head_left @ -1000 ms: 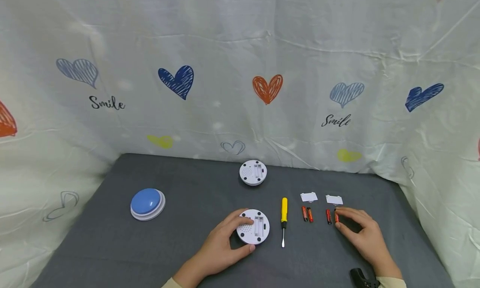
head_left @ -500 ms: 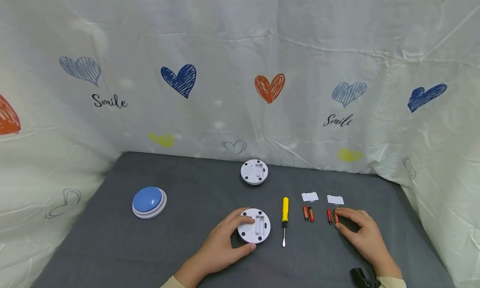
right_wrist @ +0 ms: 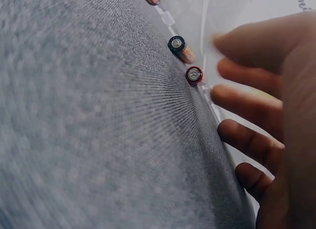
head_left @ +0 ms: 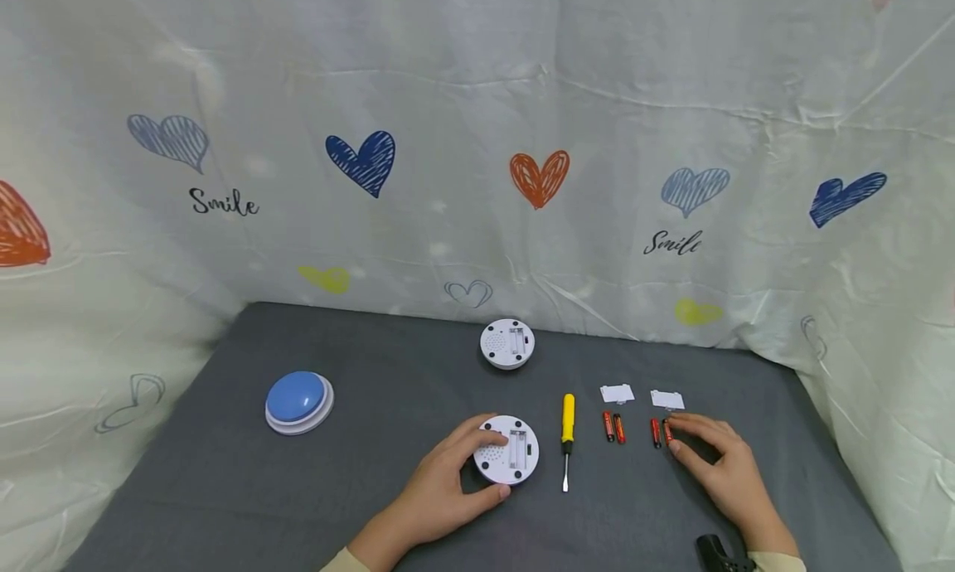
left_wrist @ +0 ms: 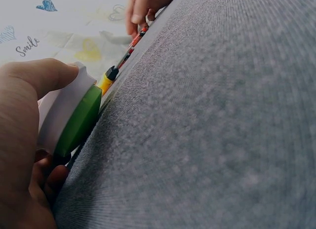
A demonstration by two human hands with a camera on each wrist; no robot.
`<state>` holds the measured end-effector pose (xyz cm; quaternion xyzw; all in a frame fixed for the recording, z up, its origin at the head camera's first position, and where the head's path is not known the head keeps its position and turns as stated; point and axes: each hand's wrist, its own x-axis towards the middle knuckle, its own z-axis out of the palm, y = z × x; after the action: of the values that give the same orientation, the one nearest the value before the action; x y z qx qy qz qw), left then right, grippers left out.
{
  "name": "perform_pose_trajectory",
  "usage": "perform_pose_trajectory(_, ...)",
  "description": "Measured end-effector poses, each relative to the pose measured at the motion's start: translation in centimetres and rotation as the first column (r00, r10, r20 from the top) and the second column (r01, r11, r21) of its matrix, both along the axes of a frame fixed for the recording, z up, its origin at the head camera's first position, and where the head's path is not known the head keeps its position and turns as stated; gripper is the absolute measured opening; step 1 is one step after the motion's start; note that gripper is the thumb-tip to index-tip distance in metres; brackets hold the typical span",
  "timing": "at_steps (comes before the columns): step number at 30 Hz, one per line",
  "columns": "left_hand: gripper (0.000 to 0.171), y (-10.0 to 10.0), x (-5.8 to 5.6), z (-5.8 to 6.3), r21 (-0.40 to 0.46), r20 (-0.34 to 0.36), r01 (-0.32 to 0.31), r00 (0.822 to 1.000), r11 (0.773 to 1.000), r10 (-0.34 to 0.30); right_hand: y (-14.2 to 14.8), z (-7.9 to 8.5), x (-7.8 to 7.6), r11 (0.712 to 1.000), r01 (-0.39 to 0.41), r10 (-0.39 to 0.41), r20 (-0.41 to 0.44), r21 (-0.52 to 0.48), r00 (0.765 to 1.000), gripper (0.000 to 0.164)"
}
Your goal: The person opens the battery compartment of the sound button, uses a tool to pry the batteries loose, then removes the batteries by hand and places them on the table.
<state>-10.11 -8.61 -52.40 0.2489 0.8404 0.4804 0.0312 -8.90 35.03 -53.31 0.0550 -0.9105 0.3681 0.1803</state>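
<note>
My left hand [head_left: 448,485] grips a round push-button light [head_left: 507,464] turned upside down, its white base up and battery slots bare. The left wrist view shows its green dome [left_wrist: 81,120] underneath, with the thumb along one side and fingers on the other. My right hand [head_left: 719,464] hovers with loosely bent fingers beside a pair of red-and-black batteries [head_left: 656,433]. In the right wrist view a gap separates the fingertips from the nearer battery [right_wrist: 194,75]. Another pair of batteries [head_left: 608,427] lies to the left, below two white battery covers [head_left: 617,394].
A yellow-handled screwdriver [head_left: 569,423] lies between the hands. Behind it sits a second upturned white button base [head_left: 507,344]. A blue-domed button [head_left: 298,398] stands at left, upright. A dark curved object [head_left: 716,551] is by the right wrist. A printed curtain [head_left: 448,141] closes the back.
The head view shifts slightly. The right fingertips now stand a little apart from the nearest battery, which lies slightly tilted. My left hand keeps its hold on the push-button light.
</note>
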Motion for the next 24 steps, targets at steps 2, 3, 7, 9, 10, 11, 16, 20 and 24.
perform_pose_trajectory(2, 0.055, 0.0, 0.0, 0.0, 0.001, -0.005, -0.002, 1.000, 1.000, 0.002, -0.3, 0.3, 0.0, 0.999, 0.019, -0.019, -0.018, -0.038, 1.000, 0.028)
perform_pose_trajectory(3, 0.055, 0.0, -0.1, 0.0, 0.000, -0.008, -0.001, 1.000, 1.000, 0.001, -0.6, 0.4, -0.1, 0.998, 0.030, -0.032, -0.038, -0.055, 0.999, 0.026)
perform_pose_trajectory(7, 0.055, 0.0, -0.1, -0.1, 0.002, -0.028, -0.003, 1.000, 1.000, 0.003, -2.8, 0.7, -0.5, 0.995, 0.034, -0.049, -0.159, -0.097, 0.986, 0.022)
perform_pose_trajectory(9, 0.055, -0.1, 0.0, -0.2, 0.003, -0.039, -0.005, 0.999, 1.000, 0.005, -4.5, 0.8, -0.6, 0.993, 0.000, -0.026, -0.215, -0.120, 0.976, 0.022)
perform_pose_trajectory(10, 0.055, -0.1, 0.0, -0.3, 0.004, -0.041, -0.006, 0.999, 1.000, 0.006, -5.4, 0.8, -0.6, 0.991, -0.029, -0.003, -0.248, -0.127, 0.969, 0.024)
perform_pose_trajectory(11, 0.055, -0.1, 0.1, -0.3, 0.005, -0.043, -0.006, 0.999, 1.000, 0.006, -6.3, 0.9, -0.6, 0.990, -0.056, 0.019, -0.267, -0.130, 0.964, 0.024)
perform_pose_trajectory(16, 0.054, 0.0, 0.1, -0.4, 0.006, -0.041, 0.004, 0.999, 1.000, -0.004, -10.9, 1.1, -0.1, 0.972, -0.210, 0.166, -0.320, -0.109, 0.933, 0.036)
perform_pose_trajectory(20, 0.054, 0.1, 0.1, -0.4, 0.018, -0.027, 0.018, 0.999, 1.000, -0.017, -14.0, 1.2, 0.6, 0.958, -0.282, 0.260, -0.247, -0.057, 0.934, 0.045)
perform_pose_trajectory(24, 0.053, -0.1, 0.1, -0.2, 0.024, -0.007, 0.021, 1.000, 1.000, -0.020, -16.3, 1.1, 1.0, 0.942, -0.334, 0.334, -0.147, 0.023, 0.931, 0.050)
